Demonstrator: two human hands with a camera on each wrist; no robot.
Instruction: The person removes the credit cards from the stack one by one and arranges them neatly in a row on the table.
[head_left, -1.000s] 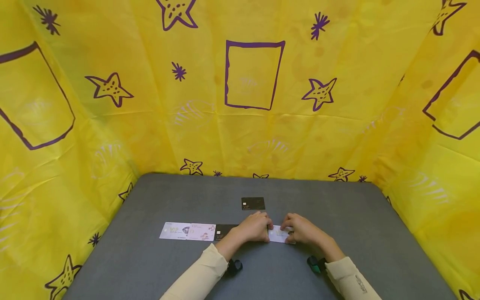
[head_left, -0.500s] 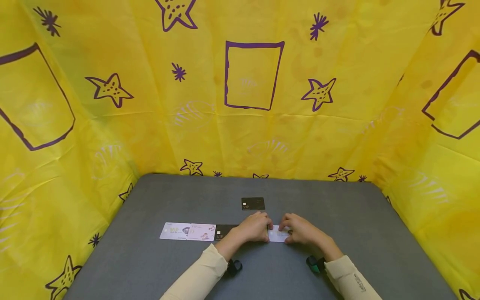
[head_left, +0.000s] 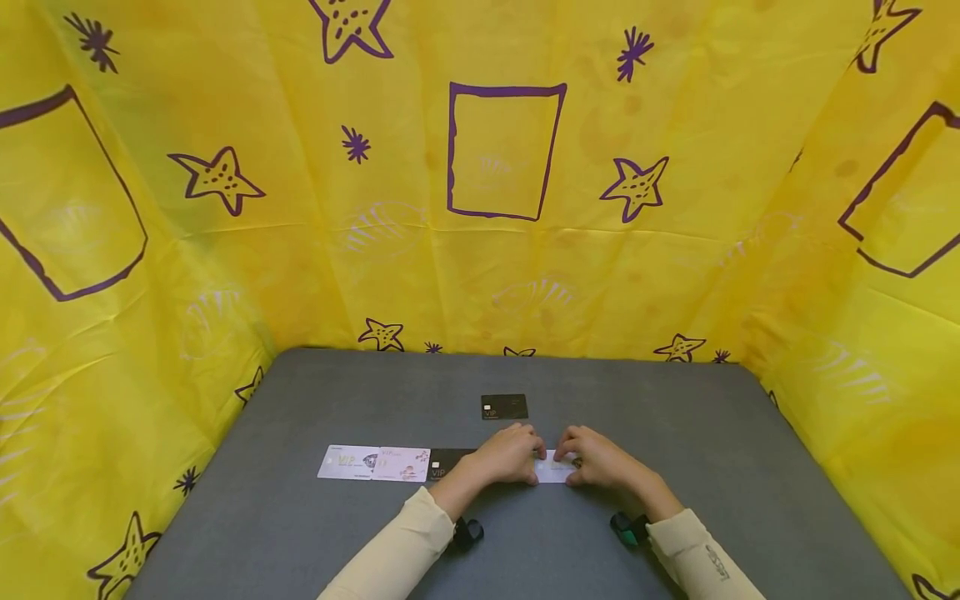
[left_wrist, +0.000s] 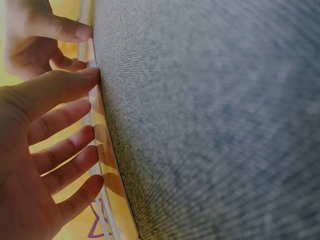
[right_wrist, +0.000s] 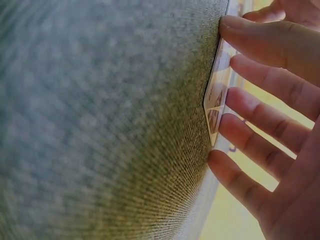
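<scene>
A row of bank-style cards lies flat on the grey table (head_left: 315, 542). My right hand (head_left: 600, 460) holds a white card (head_left: 551, 473) at the row's right end, thumb at the near edge and fingertips towards the far edge. My left hand (head_left: 504, 457) arches over the row just left of it, its thumb (left_wrist: 89, 75) and bent fingers at the card edges where the white card begins. What lies under the left palm is mostly hidden. Left of that hand a black VIP card (head_left: 444, 463) shows, then a pink-patterned card (head_left: 405, 465) and a white VIP card (head_left: 347, 462).
Another black VIP card (head_left: 504, 407) lies alone farther back, beyond the left hand. A yellow cloth with purple drawings (head_left: 420, 275) encloses the table at the back and both sides. Dark straps (head_left: 469, 533) circle the wrists below beige sleeves.
My right hand has slid slightly left, bringing its fingers closer to the left hand, and less of the white card shows between them. The left hand and the other cards stay put.
</scene>
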